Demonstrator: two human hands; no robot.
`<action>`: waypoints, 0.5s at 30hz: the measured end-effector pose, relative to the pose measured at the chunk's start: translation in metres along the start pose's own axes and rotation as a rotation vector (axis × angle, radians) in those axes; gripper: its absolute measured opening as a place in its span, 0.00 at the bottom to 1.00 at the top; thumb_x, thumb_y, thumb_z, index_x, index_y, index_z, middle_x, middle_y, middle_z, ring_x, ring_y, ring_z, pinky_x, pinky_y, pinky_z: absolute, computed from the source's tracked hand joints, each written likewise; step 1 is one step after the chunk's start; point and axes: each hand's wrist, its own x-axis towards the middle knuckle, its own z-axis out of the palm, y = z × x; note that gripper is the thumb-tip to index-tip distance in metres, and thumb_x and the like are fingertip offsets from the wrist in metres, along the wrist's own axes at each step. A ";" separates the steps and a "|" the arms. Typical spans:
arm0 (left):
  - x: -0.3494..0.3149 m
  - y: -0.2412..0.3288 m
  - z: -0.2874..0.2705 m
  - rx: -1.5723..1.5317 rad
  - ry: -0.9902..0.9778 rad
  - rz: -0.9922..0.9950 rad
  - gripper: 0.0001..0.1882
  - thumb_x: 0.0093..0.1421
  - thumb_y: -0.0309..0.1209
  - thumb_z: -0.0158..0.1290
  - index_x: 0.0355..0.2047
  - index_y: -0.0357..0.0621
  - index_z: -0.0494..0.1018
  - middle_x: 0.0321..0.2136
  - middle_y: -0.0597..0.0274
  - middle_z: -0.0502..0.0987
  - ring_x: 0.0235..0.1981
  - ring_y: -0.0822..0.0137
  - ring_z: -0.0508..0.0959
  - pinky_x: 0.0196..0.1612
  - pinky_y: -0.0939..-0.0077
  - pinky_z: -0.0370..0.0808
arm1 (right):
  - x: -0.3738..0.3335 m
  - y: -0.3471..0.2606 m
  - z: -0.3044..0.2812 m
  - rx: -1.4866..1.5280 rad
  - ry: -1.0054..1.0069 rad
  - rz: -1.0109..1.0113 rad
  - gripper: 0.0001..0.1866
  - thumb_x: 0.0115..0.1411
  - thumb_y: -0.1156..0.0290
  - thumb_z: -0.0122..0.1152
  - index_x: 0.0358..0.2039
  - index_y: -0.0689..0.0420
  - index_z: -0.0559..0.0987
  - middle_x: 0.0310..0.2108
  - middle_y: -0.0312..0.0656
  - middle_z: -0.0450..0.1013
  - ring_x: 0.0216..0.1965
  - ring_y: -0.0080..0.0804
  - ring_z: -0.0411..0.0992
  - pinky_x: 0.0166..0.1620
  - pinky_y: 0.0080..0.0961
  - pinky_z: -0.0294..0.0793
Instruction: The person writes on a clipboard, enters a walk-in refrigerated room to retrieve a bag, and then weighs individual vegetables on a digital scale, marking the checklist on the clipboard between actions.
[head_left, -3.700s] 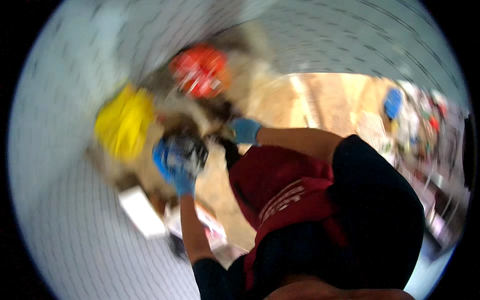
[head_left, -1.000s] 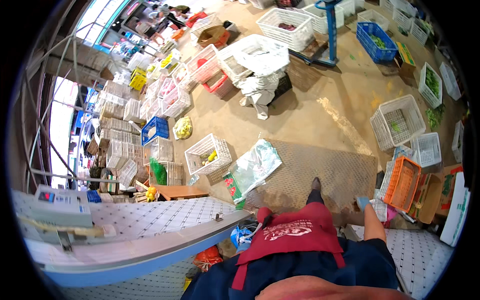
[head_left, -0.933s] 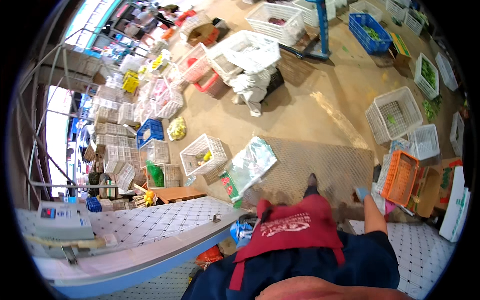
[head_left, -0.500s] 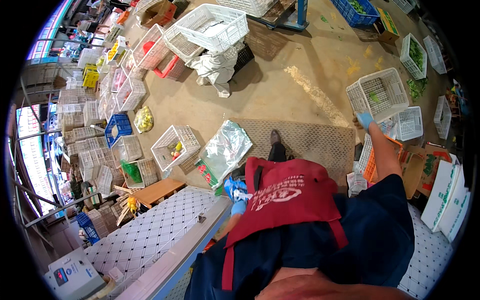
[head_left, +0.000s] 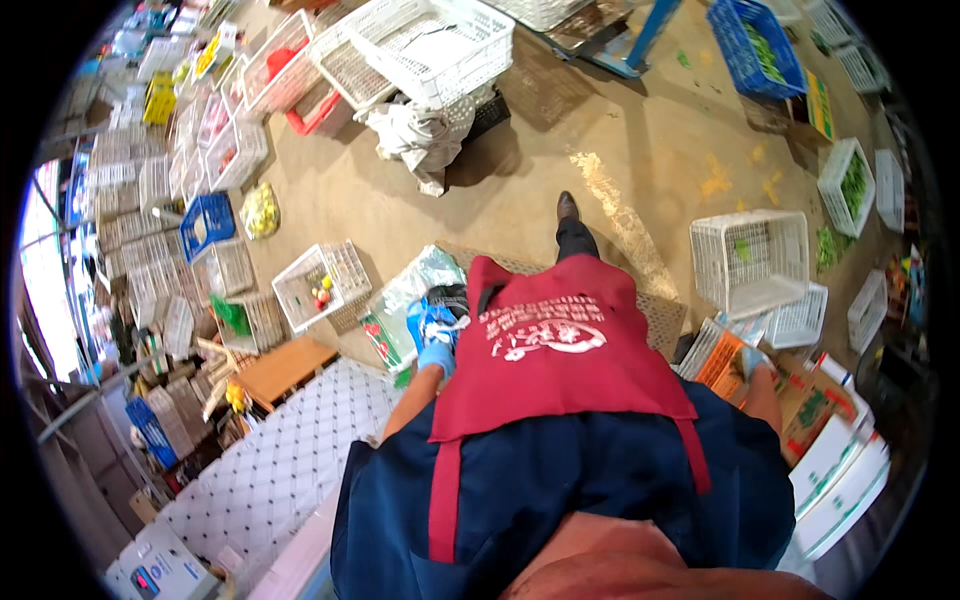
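Now left fingers [head_left: 436,353] clamped on blue bag [head_left: 430,322], right hand [head_left: 755,362] drawn back, fingers unclear.

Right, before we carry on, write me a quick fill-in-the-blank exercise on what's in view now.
1. The left hand holds a bundle that shows white and bright ____.
2. Beside the right hand is a plastic crate coloured ____.
3. The person's apron is dark ____.
4. The white crate with red and yellow produce stands to the ____ of the bundle.

Missing words: blue; orange; red; left.
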 end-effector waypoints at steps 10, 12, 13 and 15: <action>0.034 0.069 -0.119 -0.197 0.143 0.103 0.15 0.55 0.38 0.52 0.39 0.45 0.77 0.40 0.43 0.77 0.41 0.46 0.78 0.45 0.56 0.74 | 0.135 -0.261 -0.164 -0.793 0.555 -0.959 0.22 0.61 0.52 0.49 0.26 0.59 0.77 0.20 0.47 0.73 0.22 0.32 0.72 0.24 0.31 0.70; 0.052 0.073 -0.133 -0.242 0.215 0.081 0.14 0.55 0.37 0.52 0.38 0.45 0.77 0.38 0.43 0.78 0.40 0.46 0.78 0.44 0.57 0.75 | 0.095 -0.387 -0.152 0.080 0.162 -0.391 0.17 0.62 0.55 0.51 0.33 0.57 0.77 0.20 0.41 0.72 0.21 0.27 0.69 0.23 0.25 0.68; 0.064 0.073 -0.134 -0.273 0.266 0.090 0.13 0.55 0.37 0.52 0.38 0.46 0.78 0.37 0.43 0.78 0.40 0.46 0.78 0.44 0.57 0.75 | 0.076 -0.410 -0.150 0.091 0.159 -0.392 0.16 0.62 0.56 0.52 0.37 0.57 0.76 0.20 0.40 0.72 0.20 0.26 0.69 0.22 0.24 0.68; 0.115 0.072 -0.140 -0.177 0.206 0.135 0.12 0.55 0.34 0.52 0.37 0.44 0.78 0.36 0.43 0.78 0.40 0.47 0.78 0.42 0.57 0.75 | 0.059 -0.474 -0.154 0.106 0.164 -0.440 0.17 0.63 0.59 0.52 0.45 0.57 0.74 0.21 0.39 0.73 0.19 0.25 0.69 0.21 0.24 0.68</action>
